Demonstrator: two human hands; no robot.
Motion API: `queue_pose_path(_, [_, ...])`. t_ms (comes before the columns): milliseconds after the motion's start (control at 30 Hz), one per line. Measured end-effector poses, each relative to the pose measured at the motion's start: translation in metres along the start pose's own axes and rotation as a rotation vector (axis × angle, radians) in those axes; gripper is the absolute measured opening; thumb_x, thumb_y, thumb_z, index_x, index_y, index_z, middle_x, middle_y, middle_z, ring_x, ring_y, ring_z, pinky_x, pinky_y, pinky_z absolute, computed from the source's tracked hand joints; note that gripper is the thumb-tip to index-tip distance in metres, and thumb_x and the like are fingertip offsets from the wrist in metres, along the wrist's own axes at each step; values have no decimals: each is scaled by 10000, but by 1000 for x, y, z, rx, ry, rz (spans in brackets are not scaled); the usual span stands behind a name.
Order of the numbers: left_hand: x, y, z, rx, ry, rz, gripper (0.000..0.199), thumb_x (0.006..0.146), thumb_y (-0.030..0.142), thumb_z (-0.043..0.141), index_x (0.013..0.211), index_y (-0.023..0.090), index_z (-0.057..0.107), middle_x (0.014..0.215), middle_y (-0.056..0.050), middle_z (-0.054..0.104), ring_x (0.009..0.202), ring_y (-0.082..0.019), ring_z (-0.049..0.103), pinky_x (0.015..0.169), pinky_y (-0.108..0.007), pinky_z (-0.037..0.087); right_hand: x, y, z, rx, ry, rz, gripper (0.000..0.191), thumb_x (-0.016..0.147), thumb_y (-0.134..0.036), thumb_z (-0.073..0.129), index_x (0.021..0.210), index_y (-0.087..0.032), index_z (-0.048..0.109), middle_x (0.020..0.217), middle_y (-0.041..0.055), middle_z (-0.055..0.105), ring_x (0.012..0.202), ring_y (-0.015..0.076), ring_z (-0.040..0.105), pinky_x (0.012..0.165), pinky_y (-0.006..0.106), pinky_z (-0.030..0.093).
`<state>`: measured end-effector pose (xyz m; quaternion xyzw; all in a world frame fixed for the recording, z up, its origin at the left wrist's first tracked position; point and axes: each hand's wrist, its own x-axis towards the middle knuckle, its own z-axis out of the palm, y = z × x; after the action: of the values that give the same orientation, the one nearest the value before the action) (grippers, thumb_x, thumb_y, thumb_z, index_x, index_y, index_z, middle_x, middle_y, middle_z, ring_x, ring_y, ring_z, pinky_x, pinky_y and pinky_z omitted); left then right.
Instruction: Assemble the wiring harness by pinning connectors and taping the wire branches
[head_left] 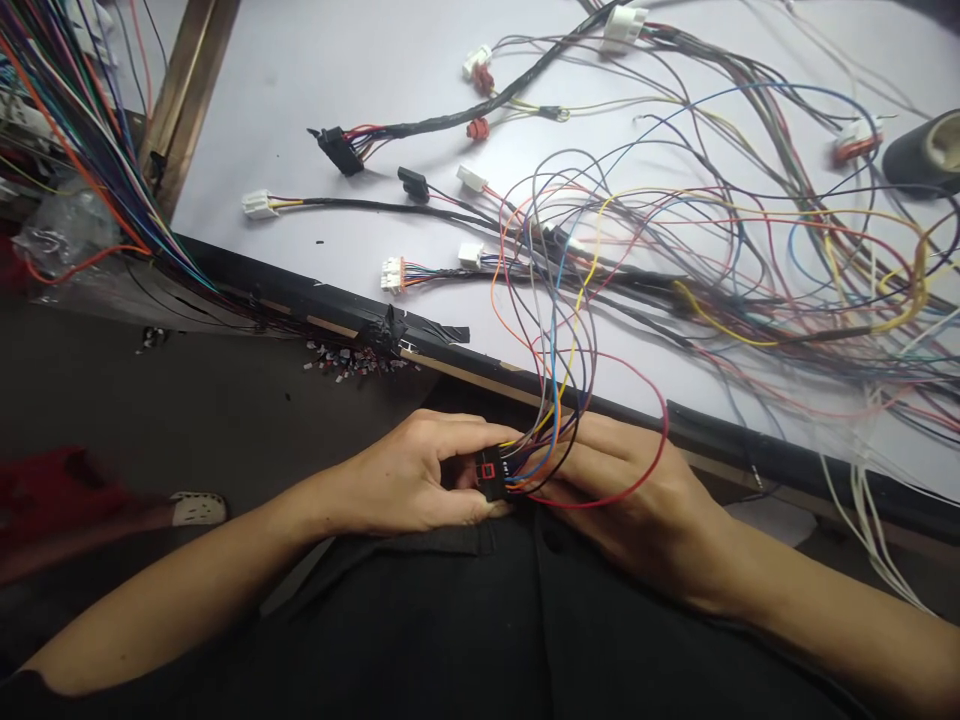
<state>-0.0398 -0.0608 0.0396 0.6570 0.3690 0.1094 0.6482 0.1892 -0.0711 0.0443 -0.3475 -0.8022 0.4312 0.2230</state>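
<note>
A black multi-pin connector (pixel 490 474) with a red square mark sits between the thumb and fingers of my left hand (pixel 420 470), close to my body. Coloured wires (pixel 559 370) run out of its right side and loop up onto the table. Beside it my right hand (pixel 637 490) is closed at the wires where they enter the connector. The right fingertips are partly hidden behind the wires, so the exact wire they pinch does not show.
On the white table (pixel 255 120) lie a black connector (pixel 341 150), a white connector (pixel 259 205), another white connector (pixel 392 274) and tangled wires. A dark edge strip (pixel 330 300) borders the table. Right stands a dark tube (pixel 922 155). Wire bundles (pixel 90 130) hang at left; a person's foot (pixel 199 508) shows below.
</note>
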Motion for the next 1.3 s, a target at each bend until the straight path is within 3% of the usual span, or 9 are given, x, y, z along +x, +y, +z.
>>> queue_pose_path(167, [-7,-5,1,-40,97,-45,428,787,236,713,1207,204,640,907,-45,668,775,-140,621,720,-245,512,-7,0,-10,102,94,81,100,898,-91,572,918,-155,646,792,41,641,714,117,580,633,236,469])
queue_pose_path(333, [2,2,-3,-381,315,-70,423,776,157,725,1181,222,627,930,-31,668,849,-120,640,772,-205,521,-5,5,-12,235,264,140,98,872,-97,623,902,-183,659,778,16,644,712,103,607,637,221,481])
queue_pose_path(600, [49,41,-30,-485,477,238,364,741,91,745,1078,187,644,855,-22,689,802,-113,650,752,-203,539,37,2,-42,67,485,50,67,864,-138,638,824,-185,665,751,7,653,663,104,591,596,242,467])
queue_pose_path(733, [67,48,-46,-490,470,280,352,751,104,747,1074,196,642,847,-15,690,749,-85,634,658,-155,518,52,7,-53,45,520,35,72,872,-153,633,811,-165,671,736,9,657,654,102,589,590,244,465])
queue_pose_path(900, [95,56,-66,-536,459,314,326,713,103,781,1000,162,639,809,-8,684,759,-97,650,725,-200,548,68,19,-69,54,602,5,55,865,-159,647,833,-156,691,763,18,670,692,111,605,608,253,483])
queue_pose_path(1033, [126,60,-83,-581,378,327,319,718,119,782,995,164,629,778,4,680,717,-90,646,714,-206,547,80,32,-87,23,660,25,75,869,-182,645,829,-158,703,759,19,671,700,117,605,630,268,484])
queue_pose_path(1300, [168,50,-102,-628,352,224,317,718,154,789,986,181,621,765,17,687,712,-95,655,737,-218,543,93,68,-100,112,665,117,96,882,-239,637,873,-175,709,793,22,675,727,123,603,643,269,485])
